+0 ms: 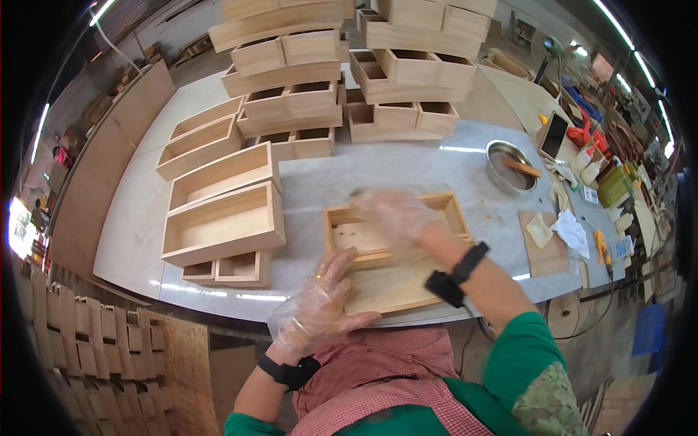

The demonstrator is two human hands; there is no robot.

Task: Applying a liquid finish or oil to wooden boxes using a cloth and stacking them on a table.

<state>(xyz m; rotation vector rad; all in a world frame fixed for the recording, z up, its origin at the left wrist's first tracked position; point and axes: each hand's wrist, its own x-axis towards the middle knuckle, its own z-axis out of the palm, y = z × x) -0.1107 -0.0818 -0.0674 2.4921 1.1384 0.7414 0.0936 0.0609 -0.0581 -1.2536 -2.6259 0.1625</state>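
Observation:
A wooden box [407, 288] with two long compartments lies at the table's front edge, before me. My left hand [313, 307], in a clear plastic glove, holds its left end, fingers at the side and thumb along the near edge. Over the far compartment is my right hand [396, 216], also gloved and smeared by motion. A small dark patch shows at its fingertips; I cannot make out what it is. The rims of the far compartment look darker than the bare wood of the boxes [225, 225] stacked on the left.
Tall stacks of divided wooden boxes [291, 102] stand at the back. To the right are a metal bowl [502, 182] with a wooden-handled tool in it, a dark-screened tablet [554, 136], white bottles [590, 171], a white cloth [571, 232] and a board [544, 260].

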